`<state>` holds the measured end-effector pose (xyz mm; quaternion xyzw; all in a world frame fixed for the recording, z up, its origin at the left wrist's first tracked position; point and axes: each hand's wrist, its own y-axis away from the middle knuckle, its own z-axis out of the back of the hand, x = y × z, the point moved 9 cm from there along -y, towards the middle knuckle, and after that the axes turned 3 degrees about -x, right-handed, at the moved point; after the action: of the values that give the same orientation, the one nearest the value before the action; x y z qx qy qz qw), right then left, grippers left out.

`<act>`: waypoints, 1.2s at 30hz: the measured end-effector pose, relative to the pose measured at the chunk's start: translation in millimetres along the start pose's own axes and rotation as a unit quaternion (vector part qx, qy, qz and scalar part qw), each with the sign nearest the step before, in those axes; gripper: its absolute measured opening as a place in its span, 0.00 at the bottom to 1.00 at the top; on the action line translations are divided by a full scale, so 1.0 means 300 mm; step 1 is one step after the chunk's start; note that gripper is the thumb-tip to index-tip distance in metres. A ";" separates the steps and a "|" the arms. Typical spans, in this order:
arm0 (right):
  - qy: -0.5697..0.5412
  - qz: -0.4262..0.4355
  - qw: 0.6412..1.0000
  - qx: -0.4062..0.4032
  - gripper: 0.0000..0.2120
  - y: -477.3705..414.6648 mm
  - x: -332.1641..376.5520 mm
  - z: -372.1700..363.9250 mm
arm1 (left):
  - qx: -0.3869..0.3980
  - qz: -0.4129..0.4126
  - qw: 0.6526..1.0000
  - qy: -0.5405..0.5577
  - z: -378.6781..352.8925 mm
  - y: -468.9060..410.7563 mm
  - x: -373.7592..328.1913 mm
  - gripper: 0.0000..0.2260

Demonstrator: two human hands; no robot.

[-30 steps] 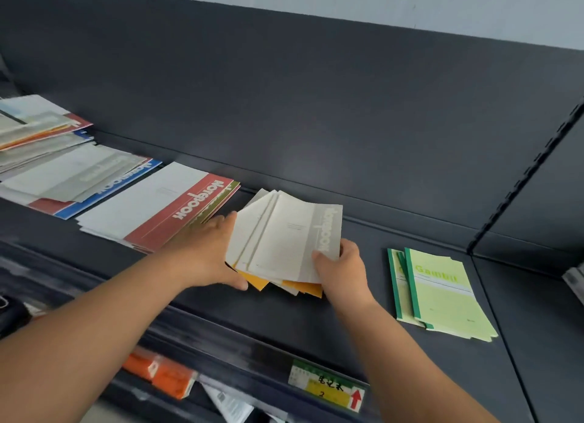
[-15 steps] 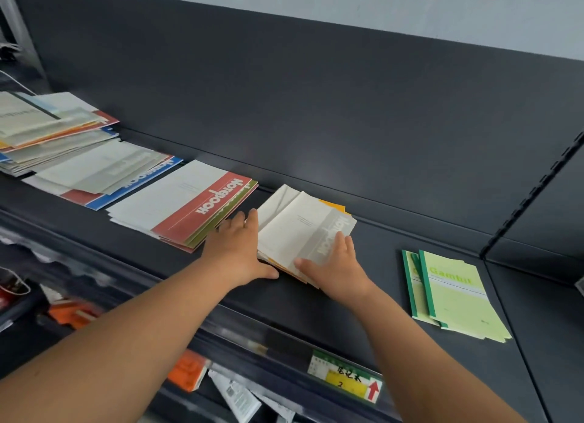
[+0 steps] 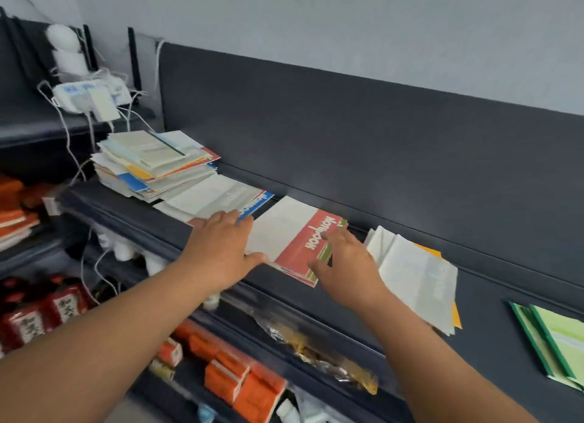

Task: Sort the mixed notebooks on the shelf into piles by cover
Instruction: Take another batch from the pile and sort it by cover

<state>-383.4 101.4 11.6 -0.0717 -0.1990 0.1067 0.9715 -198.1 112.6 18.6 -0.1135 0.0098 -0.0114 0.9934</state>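
Red-banded paper covers at centre frame. Pressing flat-fingered with the left hand on the left edge of the red pile, thumb along the front edge. Reaching with the right hand to the pile's right edge, fingers spread, gripping nothing. Probably thin, light and floppy, slick on one another: best squared from both sides, then lifted under the spines. Further out, blue pile to the left, messy mixed stack upper left, pale pile right, green notebooks far right, all on the dark shelf.
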 end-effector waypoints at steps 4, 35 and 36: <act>-0.049 0.001 0.999 0.014 0.28 -0.059 0.255 -0.120 | -0.008 0.034 0.999 -0.025 0.059 0.035 0.338 0.34; -0.402 -0.305 0.863 -0.004 0.16 -0.703 0.331 -0.589 | 0.107 -0.099 0.986 0.081 -0.269 -0.479 0.655 0.32; -0.422 -0.320 0.849 -0.013 0.14 -0.709 0.321 -0.592 | 0.109 -0.110 0.984 0.087 -0.279 -0.497 0.650 0.32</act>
<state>-187.4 -98.8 -75.7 0.0352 -0.6027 -0.1923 0.7736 -8.1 -56.1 -32.4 -0.0038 0.0822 -0.1317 0.9879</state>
